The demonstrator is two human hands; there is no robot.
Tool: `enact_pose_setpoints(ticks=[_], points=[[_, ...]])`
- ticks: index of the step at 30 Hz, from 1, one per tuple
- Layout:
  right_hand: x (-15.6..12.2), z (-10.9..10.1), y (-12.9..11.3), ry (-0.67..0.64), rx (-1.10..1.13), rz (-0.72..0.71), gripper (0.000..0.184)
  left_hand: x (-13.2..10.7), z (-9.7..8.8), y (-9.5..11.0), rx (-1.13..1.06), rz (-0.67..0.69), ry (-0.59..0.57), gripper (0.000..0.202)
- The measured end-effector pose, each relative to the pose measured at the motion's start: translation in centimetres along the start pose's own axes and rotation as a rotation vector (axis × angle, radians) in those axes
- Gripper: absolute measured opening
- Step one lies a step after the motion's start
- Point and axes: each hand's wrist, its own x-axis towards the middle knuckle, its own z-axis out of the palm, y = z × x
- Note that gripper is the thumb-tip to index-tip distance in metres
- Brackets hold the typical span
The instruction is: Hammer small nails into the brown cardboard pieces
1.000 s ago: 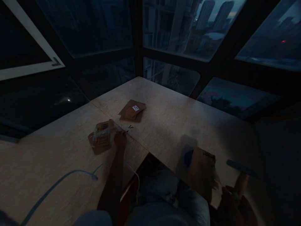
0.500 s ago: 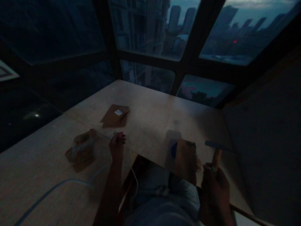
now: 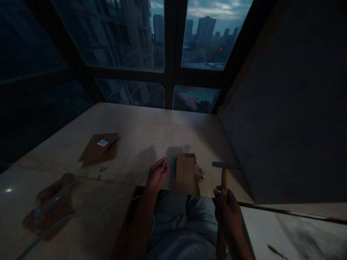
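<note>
My right hand (image 3: 227, 207) is wrapped round the wooden handle of a hammer (image 3: 224, 171), whose dark metal head points up and sideways above the board's near edge. My left hand (image 3: 157, 175) hovers just left of a standing brown cardboard piece (image 3: 186, 177) with a zigzag mark near its top; its fingers are curled together, and whether they pinch anything is too dark to tell. A few small dark nails (image 3: 101, 170) lie on the plywood board (image 3: 141, 137) further left.
A flat brown envelope with a white label (image 3: 99, 148) lies on the board at left. A crumpled packet (image 3: 50, 207) and a pale cable (image 3: 43, 234) rest on the lower left surface. A large upright panel (image 3: 284, 108) closes the right side. Windows are behind.
My view has swung right. My left hand left the nails by the packet and came over to the cardboard piece. My right hand raised the hammer closer to it.
</note>
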Motion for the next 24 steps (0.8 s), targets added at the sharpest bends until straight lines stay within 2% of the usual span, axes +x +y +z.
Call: enact_pose_setpoints(ticks=[4, 9, 13, 19, 24], points=[[0.2, -2.0, 1.3, 0.018, -0.028, 0.03, 0.055, 0.8, 1.9, -0.4, 0.212, 0.151, 0.011, 0.048], [0.8, -3.1, 1.5, 0.071, -0.073, 0.031, 0.052, 3.8, 3.8, -0.9, 0.598, 0.319, -0.073, 0.042], [1.8, -2.9, 1.0, 0.095, -0.111, 0.038, 0.055, 6.1, 4.2, -1.6, 0.883, 0.524, -0.155, 0.029], [3.7, -1.8, 0.3, 0.088, -0.144, 0.071, 0.056, 7.2, 4.2, -2.2, 0.974, 0.558, -0.225, 0.02], [4.7, -0.9, -0.7, 0.04, -0.159, 0.029, 0.049, 8.1, 3.9, -2.6, 1.108, 0.728, -0.252, 0.017]])
